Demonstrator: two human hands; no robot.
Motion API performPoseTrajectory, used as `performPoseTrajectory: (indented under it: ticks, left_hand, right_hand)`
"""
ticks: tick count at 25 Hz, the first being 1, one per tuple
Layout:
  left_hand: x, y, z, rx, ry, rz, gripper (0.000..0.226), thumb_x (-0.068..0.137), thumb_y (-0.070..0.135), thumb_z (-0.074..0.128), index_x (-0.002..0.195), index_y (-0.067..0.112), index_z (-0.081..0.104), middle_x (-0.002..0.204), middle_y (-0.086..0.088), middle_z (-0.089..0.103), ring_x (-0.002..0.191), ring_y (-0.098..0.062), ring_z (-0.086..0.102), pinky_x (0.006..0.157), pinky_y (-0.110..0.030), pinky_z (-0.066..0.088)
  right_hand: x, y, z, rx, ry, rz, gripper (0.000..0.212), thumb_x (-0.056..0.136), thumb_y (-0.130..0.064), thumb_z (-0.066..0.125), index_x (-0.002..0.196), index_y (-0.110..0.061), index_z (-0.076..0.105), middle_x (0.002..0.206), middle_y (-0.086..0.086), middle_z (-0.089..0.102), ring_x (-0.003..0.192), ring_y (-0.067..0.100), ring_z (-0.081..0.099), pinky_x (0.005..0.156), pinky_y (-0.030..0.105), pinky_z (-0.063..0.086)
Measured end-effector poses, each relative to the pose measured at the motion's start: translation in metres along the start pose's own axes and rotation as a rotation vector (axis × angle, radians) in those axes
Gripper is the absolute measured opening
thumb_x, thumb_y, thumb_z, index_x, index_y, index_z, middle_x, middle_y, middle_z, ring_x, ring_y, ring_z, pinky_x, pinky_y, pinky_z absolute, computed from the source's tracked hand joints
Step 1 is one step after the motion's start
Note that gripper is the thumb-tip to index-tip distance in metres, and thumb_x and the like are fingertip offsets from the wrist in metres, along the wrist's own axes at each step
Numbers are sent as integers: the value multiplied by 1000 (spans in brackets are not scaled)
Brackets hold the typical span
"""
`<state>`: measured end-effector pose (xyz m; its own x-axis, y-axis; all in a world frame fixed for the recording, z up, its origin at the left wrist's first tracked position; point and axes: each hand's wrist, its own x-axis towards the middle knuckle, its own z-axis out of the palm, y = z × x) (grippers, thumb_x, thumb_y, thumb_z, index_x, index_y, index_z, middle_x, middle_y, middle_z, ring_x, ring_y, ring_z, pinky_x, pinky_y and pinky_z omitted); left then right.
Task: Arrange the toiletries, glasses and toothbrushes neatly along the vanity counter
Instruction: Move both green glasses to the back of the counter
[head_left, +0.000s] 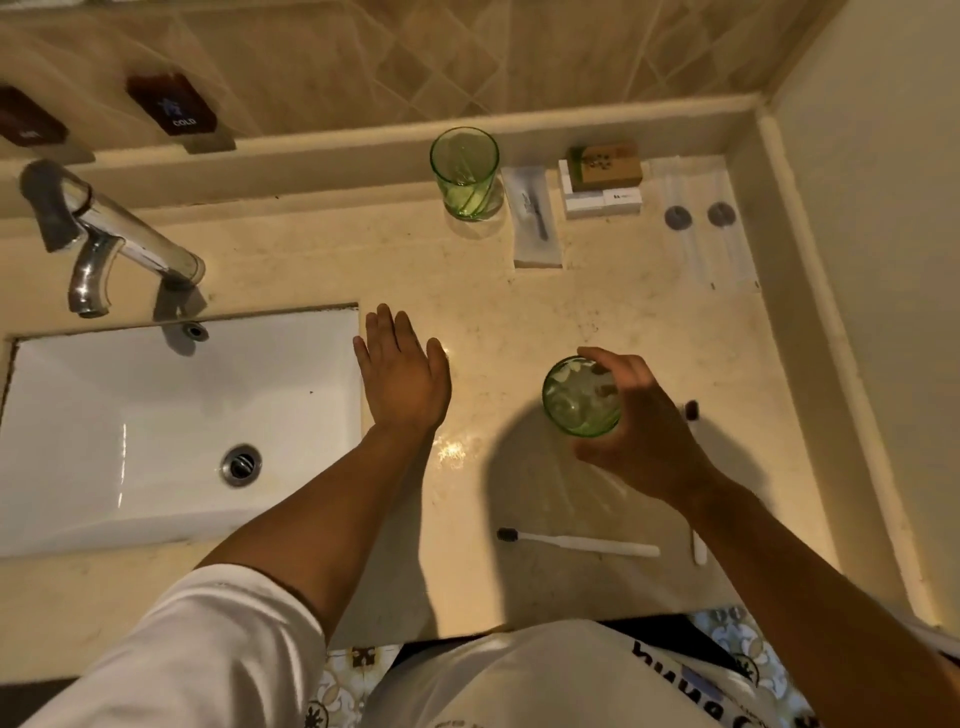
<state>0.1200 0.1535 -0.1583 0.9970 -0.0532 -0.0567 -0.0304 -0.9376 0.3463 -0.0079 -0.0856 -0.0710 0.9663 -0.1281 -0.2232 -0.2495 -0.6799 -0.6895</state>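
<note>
My right hand (647, 434) grips a green glass (576, 400) from its right side, above the middle of the beige counter (467, 291). My left hand (402, 371) lies flat and open on the counter beside the sink. A second green glass (465, 174) stands upright at the back wall. A white toothbrush with dark bristles (576, 542) lies near the front edge. Another toothbrush (696, 488) is mostly hidden behind my right forearm. At the back sit a wrapped packet (535, 218), stacked small boxes (602, 179) and clear-wrapped items (701, 223).
A white sink basin (156, 415) is set into the counter at the left, with a chrome tap (109, 234) behind it. A raised ledge (337, 150) runs along the tiled back wall, and a side wall (857, 260) closes the right end.
</note>
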Motion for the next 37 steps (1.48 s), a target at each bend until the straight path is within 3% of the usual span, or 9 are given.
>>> performPoseTrajectory:
  ticks: [5, 8, 13, 17, 23, 29, 37]
  left_hand:
    - [39, -3, 7, -10, 71, -36, 57, 103, 29, 33, 150, -4, 37, 161, -21, 32, 152, -35, 23, 126, -52, 11]
    - [54, -8, 8, 34, 94, -69, 57, 103, 24, 34, 152, -5, 33, 162, -21, 30, 153, -34, 22, 126, -50, 14]
    - [59, -5, 9, 75, 38, -137, 57, 103, 24, 33, 155, 3, 30, 166, -14, 24, 156, -28, 13, 128, -47, 10]
    - [58, -5, 7, 54, 24, -153, 55, 103, 23, 31, 155, 7, 31, 166, -12, 26, 157, -26, 12, 126, -50, 16]
    - [60, -5, 5, 12, 3, -176, 59, 103, 33, 27, 156, 9, 33, 166, -8, 27, 157, -24, 13, 125, -52, 21]
    - [60, -6, 7, 57, -31, -167, 63, 102, 37, 19, 157, 6, 29, 166, -10, 26, 157, -26, 14, 122, -55, 25]
    - [61, -6, 8, 9, -52, -191, 66, 102, 42, 14, 159, 11, 25, 168, -5, 22, 157, -24, 11, 122, -52, 29]
  right_hand:
    - [86, -34, 19, -39, 53, -183, 105, 60, -24, 95, 149, -10, 40, 136, 8, 55, 116, 18, 58, 93, 18, 48]
    - [134, -61, 27, 19, 36, -211, 101, 64, -24, 94, 149, -14, 40, 139, 3, 53, 120, 14, 55, 91, 9, 41]
    - [194, -97, 54, 54, 50, -257, 103, 66, -18, 90, 152, -18, 33, 147, 7, 48, 125, 19, 52, 97, 19, 43]
    - [222, -115, 73, 80, 49, -258, 103, 67, -14, 87, 153, -23, 30, 148, 7, 45, 125, 22, 53, 96, 31, 50]
    - [255, -136, 92, 103, 68, -226, 103, 71, -10, 85, 155, -26, 27, 146, 8, 44, 123, 18, 52, 90, 21, 44]
    - [277, -152, 94, 82, 109, -125, 104, 75, -12, 86, 157, -21, 23, 152, 3, 42, 132, 14, 47, 93, 6, 29]
    - [288, -166, 105, 28, 153, -81, 101, 75, -13, 84, 156, -13, 24, 140, 10, 42, 117, 25, 59, 87, 18, 41]
